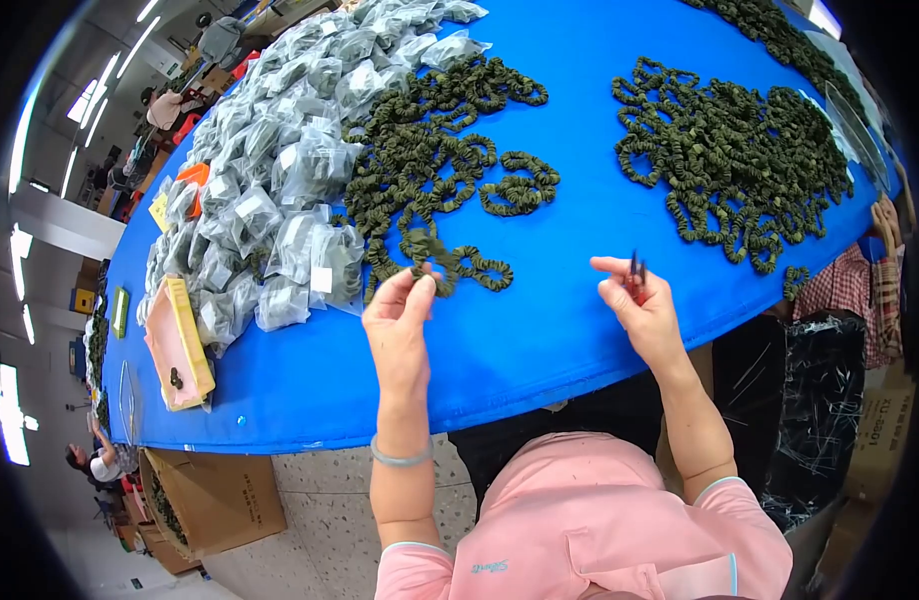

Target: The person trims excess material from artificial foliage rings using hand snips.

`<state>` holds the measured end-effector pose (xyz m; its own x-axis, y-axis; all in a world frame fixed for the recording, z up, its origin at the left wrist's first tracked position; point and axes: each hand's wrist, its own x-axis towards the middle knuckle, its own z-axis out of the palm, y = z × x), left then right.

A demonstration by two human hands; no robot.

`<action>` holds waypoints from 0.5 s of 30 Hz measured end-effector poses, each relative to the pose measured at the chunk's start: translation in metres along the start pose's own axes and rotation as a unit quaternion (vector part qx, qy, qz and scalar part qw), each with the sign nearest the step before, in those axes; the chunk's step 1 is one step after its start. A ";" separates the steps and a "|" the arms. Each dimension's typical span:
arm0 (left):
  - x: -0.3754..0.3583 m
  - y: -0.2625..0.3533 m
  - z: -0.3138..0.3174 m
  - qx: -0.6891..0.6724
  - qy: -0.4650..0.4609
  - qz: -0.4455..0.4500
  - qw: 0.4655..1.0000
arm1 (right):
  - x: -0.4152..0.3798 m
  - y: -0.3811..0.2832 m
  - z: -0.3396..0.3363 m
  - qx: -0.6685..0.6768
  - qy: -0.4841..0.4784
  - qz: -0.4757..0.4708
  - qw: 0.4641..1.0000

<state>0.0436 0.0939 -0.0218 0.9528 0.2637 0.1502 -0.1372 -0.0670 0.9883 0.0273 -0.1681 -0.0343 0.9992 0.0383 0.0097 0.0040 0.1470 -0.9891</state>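
My left hand (405, 305) pinches a dark green scrunchie (427, 250), slightly blurred, over the near edge of a loose heap of scrunchies (410, 150). Several lie just past my fingers, one of them a separate ring (492, 272) to the right. Small dark-tipped thread snips with red handles (636, 278) sit in my right hand (643, 310), closed round them, with the index finger stretched out to the left. A second, larger heap of green scrunchies (730, 160) lies beyond my right hand.
Clear bags of scrunchies (310, 160) are piled along the left of the blue table (570, 200). Near them stands a yellow-edged pink tray (170, 340). Cardboard boxes (220, 500) are on the floor at left. A black bag (810, 400) is below the table at right. Other people are in the left background.
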 end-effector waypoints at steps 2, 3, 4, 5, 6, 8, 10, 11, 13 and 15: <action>-0.019 0.014 0.007 -0.268 -0.009 -0.112 0.957 | 0.000 -0.003 0.010 -0.098 -0.026 -0.045 0.994; -0.025 0.014 0.011 -0.300 -0.020 -0.128 0.945 | 0.001 -0.004 0.016 -0.096 -0.029 -0.045 0.994; -0.032 0.014 0.015 -0.331 -0.031 -0.143 0.932 | 0.001 -0.004 0.022 -0.109 -0.043 -0.053 0.992; -0.037 0.011 0.018 -0.329 -0.028 -0.140 0.933 | 0.003 -0.005 0.028 -0.123 -0.058 -0.063 0.989; -0.041 0.006 0.020 -0.343 -0.035 -0.174 0.922 | 0.004 -0.006 0.032 -0.137 -0.074 -0.073 0.985; -0.050 0.002 0.026 -0.356 -0.044 -0.213 0.909 | 0.007 -0.009 0.038 -0.149 -0.098 -0.088 0.980; -0.055 0.002 0.028 -0.352 -0.031 -0.208 0.912 | 0.007 -0.010 0.045 -0.139 -0.079 -0.074 0.984; -0.057 -0.001 0.027 -0.303 -0.059 -0.222 0.925 | 0.007 -0.010 0.050 -0.131 -0.076 -0.067 0.986; -0.061 -0.008 0.024 -0.230 -0.096 -0.224 0.942 | 0.011 -0.006 0.058 -0.105 -0.089 -0.041 0.990; -0.066 -0.010 0.021 -0.203 -0.087 -0.204 0.954 | 0.016 0.000 0.059 -0.080 -0.127 -0.026 0.988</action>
<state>-0.0121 0.0566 -0.0419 0.9749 0.0212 -0.2214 0.1954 0.3947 0.8978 0.0409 -0.1090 -0.0258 0.9555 0.2848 0.0771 0.0810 -0.0017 -0.9967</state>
